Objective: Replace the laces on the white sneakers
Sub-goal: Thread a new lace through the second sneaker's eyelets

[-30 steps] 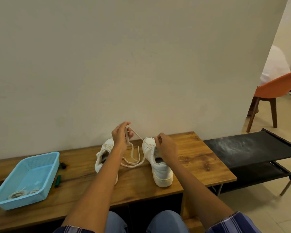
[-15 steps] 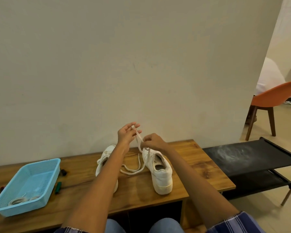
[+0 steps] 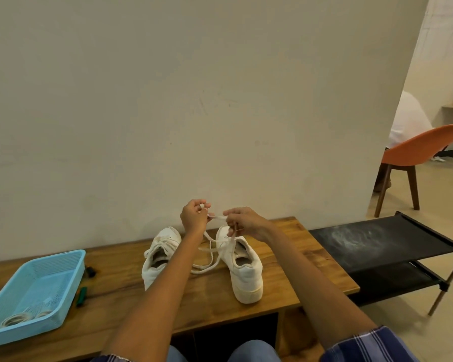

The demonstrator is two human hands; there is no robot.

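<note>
Two white sneakers stand on the wooden bench, toes toward the wall. The left sneaker is partly hidden behind my left forearm. The right sneaker has its lace pulled loose; the lace loops down between the shoes onto the wood. My left hand holds the lace above the shoes, with it wound over a finger. My right hand pinches the same lace just to the right, above the right sneaker's toe. A short stretch of lace runs taut between both hands.
A light blue plastic basket with coiled white laces in it sits at the bench's left end, small dark and green items beside it. A black two-tier shoe rack stands right of the bench. An orange chair is farther right.
My right hand rose from the right sneaker and came close beside my left hand, taking hold of the lace. The left hand closed more round the lace. The camera tilted slightly.
</note>
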